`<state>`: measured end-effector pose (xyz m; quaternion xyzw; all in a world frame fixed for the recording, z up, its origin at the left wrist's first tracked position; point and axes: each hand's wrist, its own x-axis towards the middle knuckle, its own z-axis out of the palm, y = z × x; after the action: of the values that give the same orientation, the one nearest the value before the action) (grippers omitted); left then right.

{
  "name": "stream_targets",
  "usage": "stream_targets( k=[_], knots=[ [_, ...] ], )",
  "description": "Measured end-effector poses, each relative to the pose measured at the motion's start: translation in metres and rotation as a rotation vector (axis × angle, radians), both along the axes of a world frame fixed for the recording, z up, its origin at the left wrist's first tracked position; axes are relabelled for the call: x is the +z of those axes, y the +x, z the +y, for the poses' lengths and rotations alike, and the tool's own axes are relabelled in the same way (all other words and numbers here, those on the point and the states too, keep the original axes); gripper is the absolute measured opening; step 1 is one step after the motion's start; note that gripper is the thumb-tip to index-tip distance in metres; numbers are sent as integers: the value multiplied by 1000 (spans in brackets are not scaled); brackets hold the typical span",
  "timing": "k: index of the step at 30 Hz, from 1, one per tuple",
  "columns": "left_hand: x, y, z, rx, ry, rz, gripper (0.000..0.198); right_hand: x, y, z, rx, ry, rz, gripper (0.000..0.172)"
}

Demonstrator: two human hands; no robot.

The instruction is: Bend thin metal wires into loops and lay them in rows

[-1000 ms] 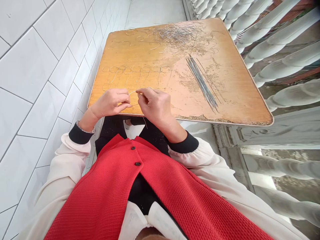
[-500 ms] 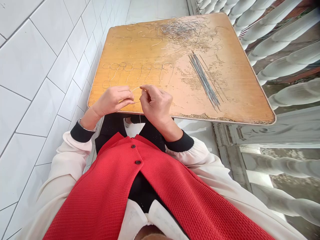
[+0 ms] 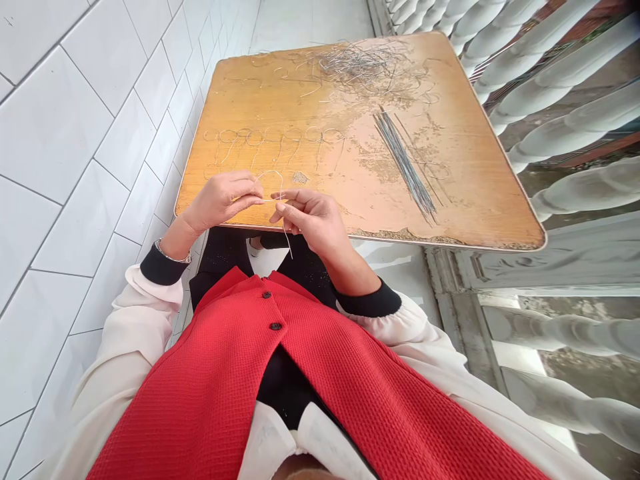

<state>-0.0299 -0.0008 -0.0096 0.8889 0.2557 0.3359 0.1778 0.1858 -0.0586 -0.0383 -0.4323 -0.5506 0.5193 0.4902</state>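
Well, our left hand (image 3: 223, 200) pinches a thin wire loop (image 3: 267, 171) between thumb and fingers; the loop rises toward 12 o'clock between both hands, and its tail runs down toward 6 o'clock. Our right hand (image 3: 310, 220) touches the wire by the fingertips, but we cannot tell if it grips. A row of wire loops (image 3: 275, 135) lies ahead on the wooden table (image 3: 475, 200), with straight wires (image 3: 405, 167) at 2 o'clock.

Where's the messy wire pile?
In the head view, the tangled wire pile lies at the far edge of the wooden tabletop, beyond the straight wire bundle.
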Motion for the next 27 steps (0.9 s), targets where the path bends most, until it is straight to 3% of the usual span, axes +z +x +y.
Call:
stream_targets(
  k=[2, 8, 11, 13, 19, 27],
  knots=[
    [-1, 1, -1, 11, -95, -67, 18, 0, -2, 1, -3, -47, 49, 43],
    [-18, 17, -15, 181, -589, -465, 57, -6, -5, 10, -69, -52, 151, 36],
    [-28, 28, -20, 190, -881, -588, 49, -10, -5, 15, -63, -25, 149, 33],
    [-31, 36, -21, 187, -977, -634, 37, -12, -6, 17, -53, -31, 137, 30],
    [-25, 52, -16, 256, -1002, -670, 8, -15, -9, 19, -39, -69, 130, 24],
    [-21, 56, -13, 294, -975, -680, 12, -18, -8, 19, -36, -89, 152, 25]
  ],
)
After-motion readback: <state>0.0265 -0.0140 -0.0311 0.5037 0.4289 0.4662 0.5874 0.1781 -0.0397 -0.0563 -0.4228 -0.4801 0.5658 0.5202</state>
